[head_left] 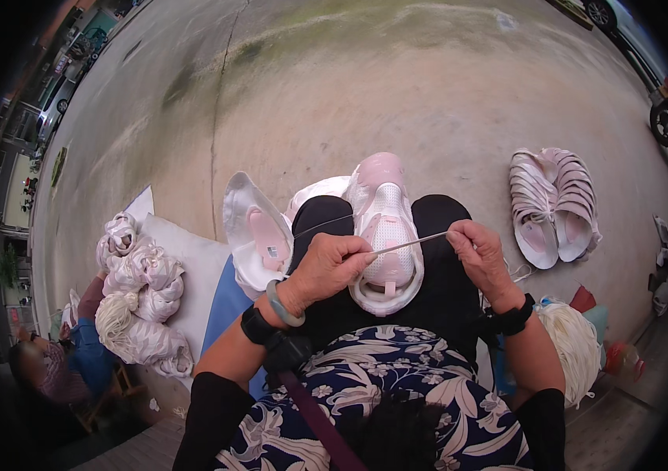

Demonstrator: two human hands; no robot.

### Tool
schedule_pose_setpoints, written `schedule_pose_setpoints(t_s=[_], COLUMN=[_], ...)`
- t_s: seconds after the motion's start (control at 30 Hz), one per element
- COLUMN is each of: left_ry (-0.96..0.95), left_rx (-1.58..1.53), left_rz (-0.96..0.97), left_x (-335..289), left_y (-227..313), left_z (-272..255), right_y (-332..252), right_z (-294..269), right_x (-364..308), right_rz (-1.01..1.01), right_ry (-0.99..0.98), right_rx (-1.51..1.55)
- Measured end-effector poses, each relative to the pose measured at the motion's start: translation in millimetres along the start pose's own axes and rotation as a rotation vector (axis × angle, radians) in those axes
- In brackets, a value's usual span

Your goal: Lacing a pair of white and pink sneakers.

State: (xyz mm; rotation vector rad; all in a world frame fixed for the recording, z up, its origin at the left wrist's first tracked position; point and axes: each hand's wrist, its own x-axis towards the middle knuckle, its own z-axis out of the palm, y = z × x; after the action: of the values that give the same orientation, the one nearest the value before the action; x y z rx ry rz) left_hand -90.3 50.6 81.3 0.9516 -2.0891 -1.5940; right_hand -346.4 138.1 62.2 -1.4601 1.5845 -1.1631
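Observation:
A thin pale cord [412, 242] is drawn taut between my two hands, slanting up to the right. My left hand [332, 267] pinches one end between thumb and fingers; a bracelet circles that wrist. At the other end my right hand [478, 255] pinches the cord in the same way. Below the cord a pink and white shoe upper [385, 212] lies across my lap between my knees. Its tongue shows small perforations. Another white upper with a pink inside [259, 231] leans by my left knee. A thin thread runs over that knee.
On the left, several bundled uppers [145, 275] lie on a pale sheet [192, 251]. A stack of nested uppers [555, 206] stands on the concrete at right. A hank of white laces [569, 349] hangs beside my right arm. Another person [63, 361] sits at far left.

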Motion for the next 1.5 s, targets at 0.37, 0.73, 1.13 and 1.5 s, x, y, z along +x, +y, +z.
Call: schedule_pose_setpoints(t_s=[0.37, 0.73, 1.13, 1.5], left_ry=[0.025, 0.081, 0.221, 0.267], left_rx=[0.315, 0.711, 0.606, 0.61], left_rz=[0.269, 0.47, 0.272, 0.277], left_x=[37.0, 61.6, 68.5, 69.6], left_y=[-0.9, -5.7, -25.9, -32.0], left_z=[15.7, 18.2, 18.5, 23.7], right_y=[14.8, 3.5, 21.6, 23.0], right_z=[11.3, 27.8, 45.3, 43.8], right_x=[16.6, 46.7, 56.3, 62.3], right_rz=[-0.32, -0.076, -0.178, -0.147], right_ry=[0.093, -0.31, -0.15, -0.185], right_rx=[-0.392, 0.02, -0.349, -0.371])
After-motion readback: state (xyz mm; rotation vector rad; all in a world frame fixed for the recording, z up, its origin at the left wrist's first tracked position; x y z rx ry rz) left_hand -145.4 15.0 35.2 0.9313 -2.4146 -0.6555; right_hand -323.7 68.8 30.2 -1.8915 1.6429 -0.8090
